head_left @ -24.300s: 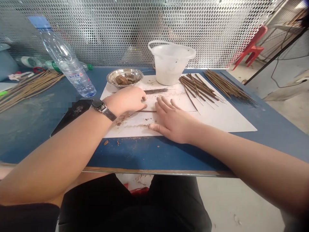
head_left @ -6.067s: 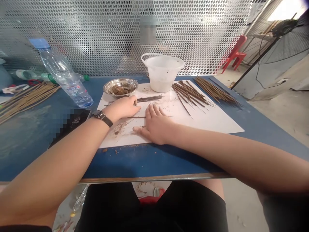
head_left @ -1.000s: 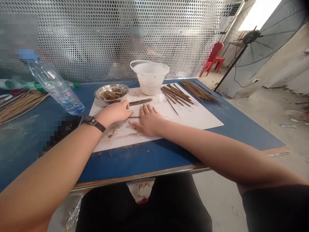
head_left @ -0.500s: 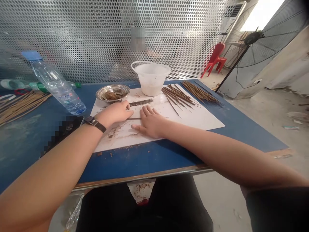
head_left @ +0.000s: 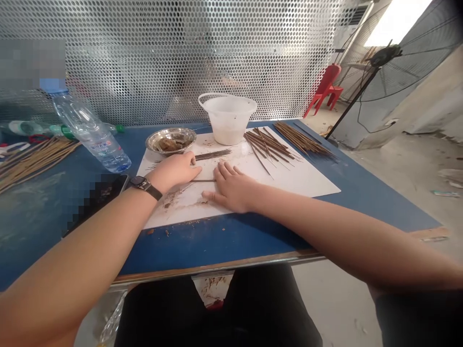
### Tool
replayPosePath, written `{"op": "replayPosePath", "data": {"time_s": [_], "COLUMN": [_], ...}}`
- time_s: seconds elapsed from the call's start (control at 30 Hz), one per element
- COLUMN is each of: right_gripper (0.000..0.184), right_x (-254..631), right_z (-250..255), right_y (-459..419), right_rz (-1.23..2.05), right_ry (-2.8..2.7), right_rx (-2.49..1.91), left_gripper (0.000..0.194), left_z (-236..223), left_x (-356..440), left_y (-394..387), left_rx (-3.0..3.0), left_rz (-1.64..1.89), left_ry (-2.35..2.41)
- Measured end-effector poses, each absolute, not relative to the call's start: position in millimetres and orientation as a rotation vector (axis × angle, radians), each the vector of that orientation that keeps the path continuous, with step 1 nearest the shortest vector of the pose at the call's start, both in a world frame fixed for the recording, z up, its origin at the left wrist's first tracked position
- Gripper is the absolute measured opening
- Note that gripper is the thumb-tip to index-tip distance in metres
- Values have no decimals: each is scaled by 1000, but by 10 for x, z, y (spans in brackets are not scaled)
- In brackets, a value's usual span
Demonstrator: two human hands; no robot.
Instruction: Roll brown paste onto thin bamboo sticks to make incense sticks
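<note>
On a white board (head_left: 304, 181) streaked with brown crumbs, a thin brown incense stick (head_left: 203, 180) lies between my hands. My left hand (head_left: 175, 169), a dark watch on its wrist, has its fingers curled closed at the stick's left end. Flat on the board, my right hand (head_left: 234, 189) covers the stick's other end with fingers stretched out and thumb apart. Just beyond my left hand are several thin dark sticks (head_left: 213, 154) and a metal bowl (head_left: 150, 142) of brown lumps. A pile of brown coated sticks (head_left: 269, 144) rests on the board's right side.
A white bucket (head_left: 231, 123) stands at the back of the board. More brown sticks (head_left: 302, 139) lie on the blue table (head_left: 202, 246) at right. To the left are a water bottle (head_left: 94, 132) and a phone (head_left: 104, 195). A perforated metal screen (head_left: 144, 58) borders the back.
My right hand and the incense stick under it have shifted slightly toward me. My left hand stays nearly in place. The whole view has moved a little.
</note>
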State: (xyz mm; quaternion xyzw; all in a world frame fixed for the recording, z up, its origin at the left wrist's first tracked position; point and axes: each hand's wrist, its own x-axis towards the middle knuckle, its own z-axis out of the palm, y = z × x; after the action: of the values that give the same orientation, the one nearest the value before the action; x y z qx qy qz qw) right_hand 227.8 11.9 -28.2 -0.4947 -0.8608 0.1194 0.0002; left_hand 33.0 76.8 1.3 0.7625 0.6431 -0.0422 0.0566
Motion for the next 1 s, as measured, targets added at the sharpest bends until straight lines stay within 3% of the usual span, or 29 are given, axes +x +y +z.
{"op": "replayPosePath", "data": {"time_s": [0.57, 0.73, 0.83, 1.0], "right_gripper": [123, 118, 102, 47], "right_x": [2256, 2323, 2536, 3026], "right_z": [-342, -243, 17, 346], "right_y": [-75, 135, 337, 465], "right_rz": [390, 258, 187, 310], "right_ry": [-2706, -2612, -2591, -2719], "right_rx": [-1570, -1543, -1359, -1605], "left_gripper": [56, 50, 44, 30], "left_z": [-47, -16, 17, 3], "left_x": [361, 378, 377, 340], "left_y": [742, 719, 709, 730], "left_rx": [2337, 2333, 2352, 2467], "left_rz": [-99, -45, 46, 339], "left_ry": [1954, 1976, 1972, 1805]}}
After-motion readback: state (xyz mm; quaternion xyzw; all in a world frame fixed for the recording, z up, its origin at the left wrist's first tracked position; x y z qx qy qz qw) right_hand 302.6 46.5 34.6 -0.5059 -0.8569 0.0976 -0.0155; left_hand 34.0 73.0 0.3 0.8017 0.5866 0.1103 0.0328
